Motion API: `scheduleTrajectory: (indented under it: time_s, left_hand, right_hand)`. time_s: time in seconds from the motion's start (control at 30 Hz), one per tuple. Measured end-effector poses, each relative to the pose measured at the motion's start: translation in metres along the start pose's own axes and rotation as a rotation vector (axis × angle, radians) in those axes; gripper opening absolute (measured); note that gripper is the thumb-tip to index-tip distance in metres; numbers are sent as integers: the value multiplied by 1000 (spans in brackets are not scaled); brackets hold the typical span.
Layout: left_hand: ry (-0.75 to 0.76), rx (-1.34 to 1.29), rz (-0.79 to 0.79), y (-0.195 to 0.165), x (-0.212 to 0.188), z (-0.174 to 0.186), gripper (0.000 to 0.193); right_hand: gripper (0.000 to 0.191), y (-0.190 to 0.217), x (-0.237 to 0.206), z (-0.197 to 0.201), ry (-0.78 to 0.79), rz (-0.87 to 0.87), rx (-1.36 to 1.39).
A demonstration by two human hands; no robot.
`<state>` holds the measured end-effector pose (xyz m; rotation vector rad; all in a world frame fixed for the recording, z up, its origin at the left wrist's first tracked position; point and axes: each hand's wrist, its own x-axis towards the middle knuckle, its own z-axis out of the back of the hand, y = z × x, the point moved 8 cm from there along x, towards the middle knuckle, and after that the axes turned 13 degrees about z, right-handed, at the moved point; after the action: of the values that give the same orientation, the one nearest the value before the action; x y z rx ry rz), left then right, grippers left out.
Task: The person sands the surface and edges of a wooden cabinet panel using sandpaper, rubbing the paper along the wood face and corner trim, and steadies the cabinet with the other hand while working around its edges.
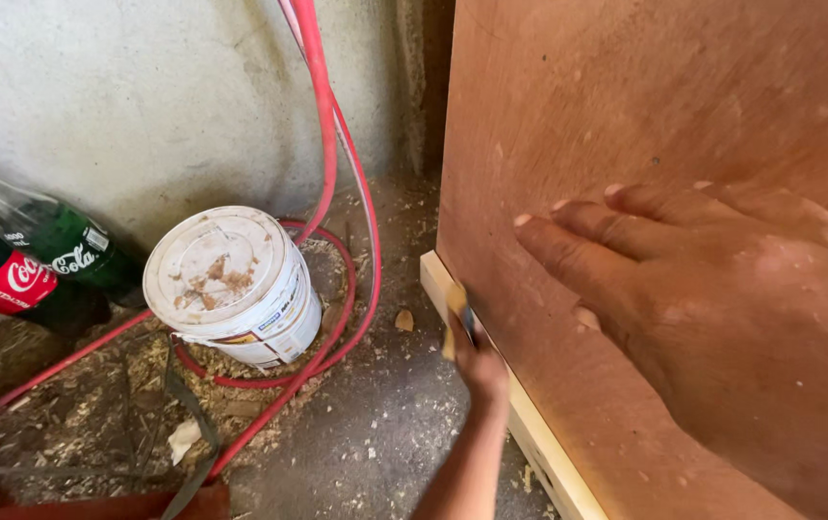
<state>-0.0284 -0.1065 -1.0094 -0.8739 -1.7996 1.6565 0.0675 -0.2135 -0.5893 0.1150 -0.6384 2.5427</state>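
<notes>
My right hand (722, 308) lies flat on a large reddish-brown plywood panel (626, 106), fingers spread and pointing left. Lower down, my left hand (479, 361) reaches up from the bottom of the view. It is closed on a small tool with a yellowish handle and a dark blade (459, 313). The tool's tip sits at the panel's left edge, where the panel meets a pale wooden strip (539, 433) that runs along its lower side. What kind of tool it is cannot be made out.
A white plastic bucket (231, 284) with a dirty lid lies on the sawdust-strewn concrete floor (375, 424). Red hose (332, 183) loops around it and climbs the grey wall. Two soda bottles (29, 260) lean at the left.
</notes>
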Motion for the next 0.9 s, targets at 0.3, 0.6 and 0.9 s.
scheduleTrajectory:
  time_s: [0.3, 0.6, 0.9]
  left_hand:
    - [129, -174, -77, -16, -95, 7, 46]
    - [89, -264, 206, 6, -27, 6, 40]
    - [116, 167, 173, 12, -149, 41, 9]
  right_hand:
    - [59, 3, 5, 6, -13, 73, 57]
    - [52, 0, 17, 1, -4, 52, 54]
    - [52, -22, 23, -5, 143, 12, 62]
